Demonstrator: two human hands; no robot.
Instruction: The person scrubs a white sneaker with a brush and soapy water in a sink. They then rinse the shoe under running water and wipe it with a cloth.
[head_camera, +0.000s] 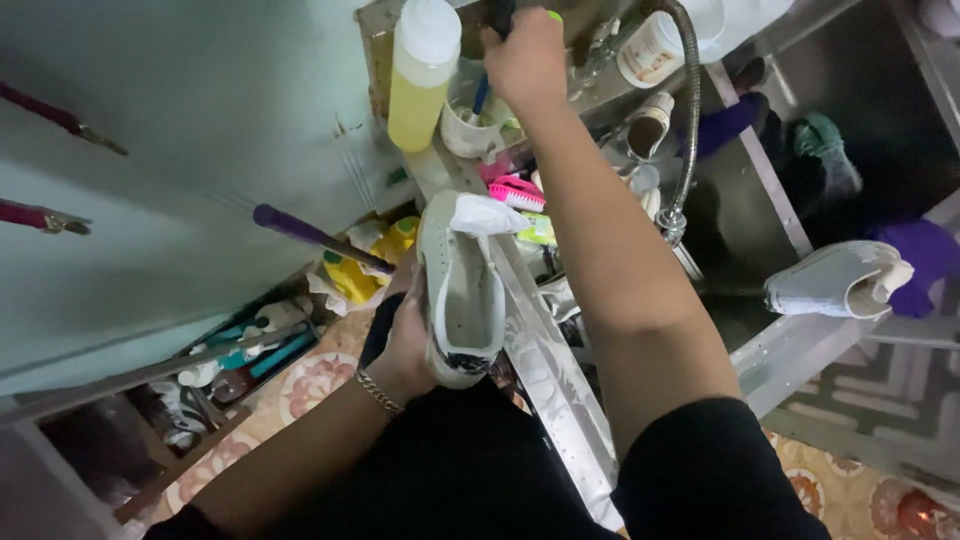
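My left hand (405, 345) grips a white sneaker (462, 290) by its side, sole turned up, with white cloth or paper stuffed at its toe end. It hangs over the sink's metal edge (545, 345). My right hand (525, 55) reaches far forward and is closed around a dark handle that stands in a white cup (470, 130) on the shelf behind the sink. What sits at the end of that handle is hidden in the cup.
A squeeze bottle of yellow liquid (420, 75) stands left of the cup. A pink brush (518, 190) lies below it. A flexible metal hose (688, 120) hangs by the sink. At right, another person's purple-gloved hand (925, 255) holds a second white shoe (835, 280).
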